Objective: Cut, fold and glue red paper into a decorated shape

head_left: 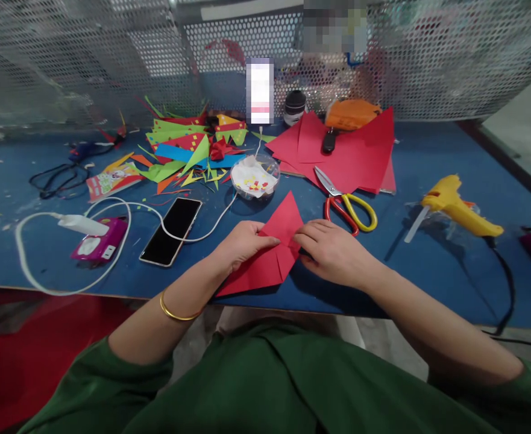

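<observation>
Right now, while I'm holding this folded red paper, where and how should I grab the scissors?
I'd take the scissors by the red and yellow handle loops, coming from the near right: the loops point toward your right side, while the blades point away, up toward the stacked red sheets.

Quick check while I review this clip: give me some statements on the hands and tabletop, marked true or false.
1. The left hand and right hand both touch the folded red paper. True.
2. Both handles of the scissors are green. False: one is red, one yellow.
3. A white cable crosses the dark-screened phone. True.
4. The clear bowl is empty. False: it holds small red and yellow bits.
5. The yellow glue gun lies right of the scissors. True.
</observation>
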`<state>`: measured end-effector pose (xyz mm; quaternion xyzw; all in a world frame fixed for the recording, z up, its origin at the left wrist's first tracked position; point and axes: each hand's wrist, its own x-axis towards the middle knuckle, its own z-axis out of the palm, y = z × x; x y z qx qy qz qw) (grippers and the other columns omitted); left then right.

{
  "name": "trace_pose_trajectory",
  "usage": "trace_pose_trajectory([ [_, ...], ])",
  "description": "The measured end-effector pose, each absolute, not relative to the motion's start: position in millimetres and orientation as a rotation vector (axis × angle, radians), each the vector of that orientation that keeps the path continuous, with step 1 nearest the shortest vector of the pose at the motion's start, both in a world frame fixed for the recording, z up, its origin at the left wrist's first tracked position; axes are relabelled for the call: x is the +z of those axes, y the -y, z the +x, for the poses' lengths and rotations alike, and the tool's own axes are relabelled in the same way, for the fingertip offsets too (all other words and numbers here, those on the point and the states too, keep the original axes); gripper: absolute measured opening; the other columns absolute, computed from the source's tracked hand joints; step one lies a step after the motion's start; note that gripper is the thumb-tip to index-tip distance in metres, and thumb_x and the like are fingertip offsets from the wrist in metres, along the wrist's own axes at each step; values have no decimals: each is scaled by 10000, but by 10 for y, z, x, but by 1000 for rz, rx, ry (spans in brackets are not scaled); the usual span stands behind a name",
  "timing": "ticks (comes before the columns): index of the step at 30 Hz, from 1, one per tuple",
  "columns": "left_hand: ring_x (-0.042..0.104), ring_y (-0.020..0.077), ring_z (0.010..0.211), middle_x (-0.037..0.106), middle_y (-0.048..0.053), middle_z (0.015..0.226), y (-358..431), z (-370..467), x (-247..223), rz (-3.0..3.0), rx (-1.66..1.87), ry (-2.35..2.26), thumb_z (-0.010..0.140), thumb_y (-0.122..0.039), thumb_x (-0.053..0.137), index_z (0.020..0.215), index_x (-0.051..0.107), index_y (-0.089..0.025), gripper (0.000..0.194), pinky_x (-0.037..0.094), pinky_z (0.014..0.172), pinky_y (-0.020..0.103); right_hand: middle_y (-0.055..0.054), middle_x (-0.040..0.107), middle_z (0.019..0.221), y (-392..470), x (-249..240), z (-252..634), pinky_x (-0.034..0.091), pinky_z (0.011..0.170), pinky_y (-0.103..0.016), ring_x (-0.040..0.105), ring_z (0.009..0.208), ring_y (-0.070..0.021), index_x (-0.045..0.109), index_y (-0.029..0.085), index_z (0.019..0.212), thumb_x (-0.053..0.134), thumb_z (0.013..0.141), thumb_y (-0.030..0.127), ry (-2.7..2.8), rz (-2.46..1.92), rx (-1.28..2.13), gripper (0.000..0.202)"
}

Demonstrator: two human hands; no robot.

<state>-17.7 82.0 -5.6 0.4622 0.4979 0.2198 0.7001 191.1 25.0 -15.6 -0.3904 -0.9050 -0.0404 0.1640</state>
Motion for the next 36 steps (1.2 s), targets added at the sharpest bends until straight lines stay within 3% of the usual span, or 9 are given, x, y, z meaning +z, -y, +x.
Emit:
trace_pose_trajectory([
  [4, 710, 179, 708, 785, 70, 788, -845, -182, -56, 966, 487, -1099, 584, -193, 865, 785, 775, -137, 227, 564, 756, 316, -163, 713, 989, -245, -224, 1852, 504, 912, -431, 649, 907, -247, 679, 65, 1047, 510, 915, 149, 2535, -1065, -231, 230],
  [11, 722, 190, 757, 776, 58, 752, -858, -183, -34, 867, 460, -1060, 472, -226, 942, 825, 773, -135, 402, 569, 779, 297, -163, 736, 1020, -213, -255, 1819, 487, 988, -436, 662, 941, -235, 703, 72, 1017, 487, 948, 139, 2524, -1006, -476, 237],
  [17, 709, 177, 707, 775, 59, 769, -894, -226, 2, 800, 360, -1052, 501, -232, 926, 826, 762, -140, 375, 558, 735, 289, -148, 739, 1090, -220, -237, 1836, 469, 1036, -460, 661, 1040, -251, 682, 72, 1112, 507, 960, 160, 2429, -1010, -539, 247],
  [21, 712, 196, 743, 771, 58, 796, -894, -228, -20, 847, 348, -1018, 543, -256, 906, 871, 742, -148, 382, 556, 772, 320, -97, 756, 1023, -234, -232, 1860, 438, 1042, -437, 666, 962, -207, 698, 114, 1029, 527, 954, 107, 2381, -1013, -559, 187],
  [26, 705, 244, 815, 757, 56, 833, -819, -292, 47, 1618, 274, -1200, 746, -297, 770, 942, 711, -181, 235, 509, 716, 328, -77, 749, 952, -196, -262, 1868, 435, 952, -389, 629, 819, -172, 715, 141, 960, 507, 953, 79, 2501, -1072, -495, 217],
  [28, 695, 279, 856, 746, 60, 832, -760, -337, 126, 2080, 182, -1387, 793, -323, 746, 1064, 704, -186, 307, 474, 708, 343, -76, 746, 954, -168, -272, 1861, 440, 942, -378, 622, 821, -179, 718, 151, 989, 486, 976, 118, 2548, -1146, -434, 235],
  [30, 689, 273, 926, 743, 81, 1034, -708, -363, 195, 2381, 206, -1456, 859, -264, 677, 1169, 676, -200, 316, 457, 720, 337, -79, 745, 984, -138, -278, 1854, 452, 938, -380, 626, 851, -195, 715, 156, 1042, 475, 990, 156, 2558, -1205, -382, 246],
  [32, 679, 248, 956, 732, 71, 1081, -689, -352, 219, 2524, 240, -1351, 898, -205, 615, 1091, 698, -201, 210, 452, 750, 329, -88, 744, 1006, -107, -281, 1848, 458, 947, -394, 631, 882, -210, 708, 151, 1075, 483, 986, 159, 2546, -1233, -331, 241],
  [36, 657, 205, 910, 724, 30, 937, -761, -256, 115, 2458, 195, -1005, 871, -151, 638, 902, 712, -199, 94, 447, 786, 318, -85, 744, 1033, -49, -291, 1836, 455, 967, -382, 638, 920, -213, 701, 151, 1049, 499, 976, 141, 2469, -1293, -251, 214],
])
